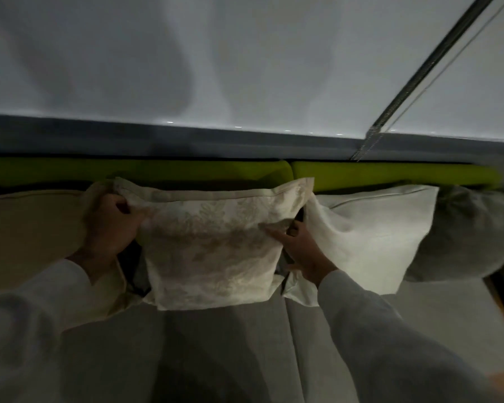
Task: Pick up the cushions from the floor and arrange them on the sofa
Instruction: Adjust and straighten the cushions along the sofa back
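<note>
A cream cushion with a pale leaf pattern (213, 242) stands against the green backrest (186, 170) of the sofa, its lower edge on the grey seat (230, 353). My left hand (111, 225) grips its upper left corner. On its right edge my right hand (300, 248) pinches the fabric. A plain white cushion (370, 237) leans just to the right, touching it. A beige cushion (32, 234) lies to the left, partly under my left sleeve.
A grey cushion (472, 234) sits at the far right against the backrest. A white wall (245, 59) rises behind the sofa, with a dark strip (431, 65) running diagonally across it. The seat splits into two pads near the middle.
</note>
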Tool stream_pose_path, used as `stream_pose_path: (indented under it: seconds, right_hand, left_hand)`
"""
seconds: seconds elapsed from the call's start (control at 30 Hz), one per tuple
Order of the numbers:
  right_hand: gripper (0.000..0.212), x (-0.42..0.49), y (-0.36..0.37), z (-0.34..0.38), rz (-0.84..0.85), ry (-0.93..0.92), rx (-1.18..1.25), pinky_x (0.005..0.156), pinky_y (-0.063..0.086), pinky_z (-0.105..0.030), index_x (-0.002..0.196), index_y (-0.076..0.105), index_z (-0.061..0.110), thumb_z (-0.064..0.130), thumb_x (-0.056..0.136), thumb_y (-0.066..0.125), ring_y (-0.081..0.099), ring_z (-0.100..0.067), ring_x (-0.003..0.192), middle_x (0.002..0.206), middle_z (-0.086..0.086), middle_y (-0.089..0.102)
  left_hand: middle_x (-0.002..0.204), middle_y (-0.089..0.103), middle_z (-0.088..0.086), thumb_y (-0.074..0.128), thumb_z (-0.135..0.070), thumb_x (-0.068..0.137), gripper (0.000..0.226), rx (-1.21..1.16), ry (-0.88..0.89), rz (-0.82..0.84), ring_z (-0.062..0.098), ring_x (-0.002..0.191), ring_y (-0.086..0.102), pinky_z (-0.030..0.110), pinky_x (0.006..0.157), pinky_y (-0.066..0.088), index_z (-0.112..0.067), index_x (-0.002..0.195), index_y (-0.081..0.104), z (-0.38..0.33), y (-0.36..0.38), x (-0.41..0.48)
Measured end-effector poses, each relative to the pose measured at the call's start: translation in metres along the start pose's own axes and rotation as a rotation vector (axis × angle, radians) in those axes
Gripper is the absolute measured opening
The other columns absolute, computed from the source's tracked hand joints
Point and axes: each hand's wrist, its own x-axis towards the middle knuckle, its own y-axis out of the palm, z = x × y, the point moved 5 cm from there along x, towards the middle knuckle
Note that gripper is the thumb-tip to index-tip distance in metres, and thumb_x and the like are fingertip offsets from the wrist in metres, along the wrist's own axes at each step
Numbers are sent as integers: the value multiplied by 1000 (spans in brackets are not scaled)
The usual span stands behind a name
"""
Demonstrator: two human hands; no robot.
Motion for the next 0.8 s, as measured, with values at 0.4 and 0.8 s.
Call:
stream_pose_path:
  seconds: [0.4,0.8]
  right_hand:
    - [96,-61,-154,24,-237,-56,-108,84,60,-49,157,30,29,54,80,81,49,-22,124,160,-3,38]
    - [81,56,-347,-32,-384,-13,-52,104,51,-51,150,40,19,51,86,76,56,-30,124,149,-12,52]
  left_hand:
    - [101,69,11,78,-25,83,28,92,447,302,32,96,65,34,76,47,-8,103,68,-133,117,-92]
    - [114,71,9,69,-33,92,33,11,112,455,24,104,66,39,93,50,-12,118,70,-150,298,-133]
